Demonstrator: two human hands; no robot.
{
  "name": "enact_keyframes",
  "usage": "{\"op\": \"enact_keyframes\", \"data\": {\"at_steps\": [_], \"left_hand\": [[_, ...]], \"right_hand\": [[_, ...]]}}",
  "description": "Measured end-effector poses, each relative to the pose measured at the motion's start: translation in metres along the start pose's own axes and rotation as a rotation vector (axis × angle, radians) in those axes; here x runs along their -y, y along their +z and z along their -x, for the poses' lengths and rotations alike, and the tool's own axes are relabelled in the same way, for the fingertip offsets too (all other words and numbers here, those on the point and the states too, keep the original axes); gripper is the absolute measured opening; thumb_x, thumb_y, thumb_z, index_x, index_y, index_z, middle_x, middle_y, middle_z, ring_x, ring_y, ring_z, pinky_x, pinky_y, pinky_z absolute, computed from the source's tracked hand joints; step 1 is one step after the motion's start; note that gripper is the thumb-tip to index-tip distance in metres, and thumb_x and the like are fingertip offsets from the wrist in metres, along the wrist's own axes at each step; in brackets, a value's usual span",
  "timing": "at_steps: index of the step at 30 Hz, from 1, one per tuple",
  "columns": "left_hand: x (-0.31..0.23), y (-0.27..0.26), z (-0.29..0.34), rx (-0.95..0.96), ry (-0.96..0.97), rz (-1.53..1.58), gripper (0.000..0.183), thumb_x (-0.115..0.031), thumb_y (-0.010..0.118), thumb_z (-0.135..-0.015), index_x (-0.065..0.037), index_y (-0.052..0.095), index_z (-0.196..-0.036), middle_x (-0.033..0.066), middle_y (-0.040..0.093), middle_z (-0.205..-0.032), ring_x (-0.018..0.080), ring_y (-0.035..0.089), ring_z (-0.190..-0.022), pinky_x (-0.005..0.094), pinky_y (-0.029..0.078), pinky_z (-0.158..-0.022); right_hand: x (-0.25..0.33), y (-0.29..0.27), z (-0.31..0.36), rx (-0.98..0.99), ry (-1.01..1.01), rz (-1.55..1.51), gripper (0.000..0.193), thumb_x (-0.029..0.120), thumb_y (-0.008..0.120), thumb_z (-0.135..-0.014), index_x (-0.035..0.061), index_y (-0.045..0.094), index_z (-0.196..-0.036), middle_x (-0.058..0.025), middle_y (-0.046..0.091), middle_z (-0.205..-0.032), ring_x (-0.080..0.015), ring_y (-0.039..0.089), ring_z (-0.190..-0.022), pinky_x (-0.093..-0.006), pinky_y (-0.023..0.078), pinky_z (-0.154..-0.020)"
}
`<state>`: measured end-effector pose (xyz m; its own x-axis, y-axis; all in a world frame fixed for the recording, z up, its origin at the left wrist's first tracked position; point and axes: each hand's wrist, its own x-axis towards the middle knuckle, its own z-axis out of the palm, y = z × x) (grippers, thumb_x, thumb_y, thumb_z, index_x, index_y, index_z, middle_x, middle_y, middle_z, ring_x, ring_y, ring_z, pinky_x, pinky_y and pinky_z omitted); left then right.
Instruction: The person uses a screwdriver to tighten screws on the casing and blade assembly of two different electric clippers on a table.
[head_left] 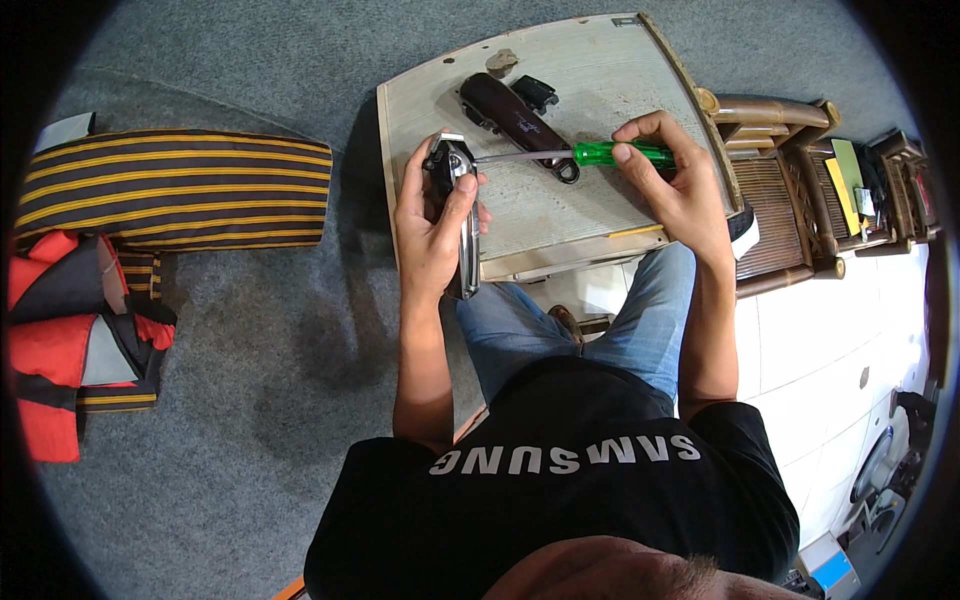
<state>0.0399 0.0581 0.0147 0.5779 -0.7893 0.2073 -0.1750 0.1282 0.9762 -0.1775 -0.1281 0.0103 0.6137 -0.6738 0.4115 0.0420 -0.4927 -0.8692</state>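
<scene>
My left hand (432,225) is wrapped round a silver and black hair clipper (466,240), held upright with its blade end pointing away from me. In my right hand (675,180) is a screwdriver (597,154) with a green see-through handle, gripped between thumb and fingers. Its metal shaft runs leftward, and the tip meets the clipper's side just below the head. Beyond the shaft, a dark maroon hair clipper (510,115) lies on the small table, with a hanging loop at its near end. A small black part (535,94) rests beside it.
The worn pale wooden table (620,75) stands before my knees, with a yellow pencil-like stick (636,231) at its near edge. On the right is a bamboo bench (770,200). A striped cushion (180,190) and red and black cloth (60,330) lie to the left.
</scene>
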Motion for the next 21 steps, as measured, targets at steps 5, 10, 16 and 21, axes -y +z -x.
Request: {"op": "enact_keyframes", "data": {"at_steps": [5,10,16,21], "left_hand": [[-0.003,0.001,0.0,-0.013,-0.011,0.031,0.054,-0.017,0.071,-0.105,-0.004,0.05,-0.154,0.011,0.074,-0.1,0.0103,0.069,-0.071,0.0254,0.057,-0.061],[-0.002,-0.001,-0.001,0.006,-0.023,0.021,0.053,-0.02,0.068,-0.107,-0.007,0.05,-0.155,0.0123,0.074,-0.103,0.0103,0.068,-0.069,0.0248,0.057,-0.059],[-0.004,-0.002,-0.001,-0.024,-0.046,0.043,0.052,-0.022,0.066,-0.108,-0.007,0.05,-0.155,0.0123,0.074,-0.103,0.0105,0.068,-0.069,0.0253,0.057,-0.058],[-0.003,0.002,-0.001,-0.029,-0.036,-0.001,0.055,-0.022,0.068,-0.107,-0.007,0.048,-0.156,0.0121,0.074,-0.104,0.0107,0.067,-0.069,0.0263,0.057,-0.058]], "right_hand": [[0.005,-0.006,-0.001,0.068,0.049,-0.043,0.021,0.018,0.078,-0.102,0.0015,0.072,-0.113,0.0008,0.069,-0.084,-0.003,0.054,-0.073,-0.0233,0.04,-0.061],[-0.008,-0.005,-0.001,0.07,-0.139,-0.037,0.019,0.016,0.078,-0.101,0.0016,0.072,-0.112,-0.002,0.07,-0.092,-0.0068,0.059,-0.078,-0.0255,0.044,-0.066],[-0.004,-0.007,-0.005,0.121,-0.262,0.054,0.021,0.016,0.078,-0.1,0.0014,0.072,-0.112,-0.0076,0.071,-0.1,-0.0137,0.066,-0.091,-0.0301,0.051,-0.076],[0.005,-0.001,0.001,0.028,-0.058,0.032,0.026,0.018,0.076,-0.102,0.0016,0.07,-0.121,-0.0077,0.071,-0.101,-0.0149,0.067,-0.093,-0.0313,0.053,-0.081]]}}
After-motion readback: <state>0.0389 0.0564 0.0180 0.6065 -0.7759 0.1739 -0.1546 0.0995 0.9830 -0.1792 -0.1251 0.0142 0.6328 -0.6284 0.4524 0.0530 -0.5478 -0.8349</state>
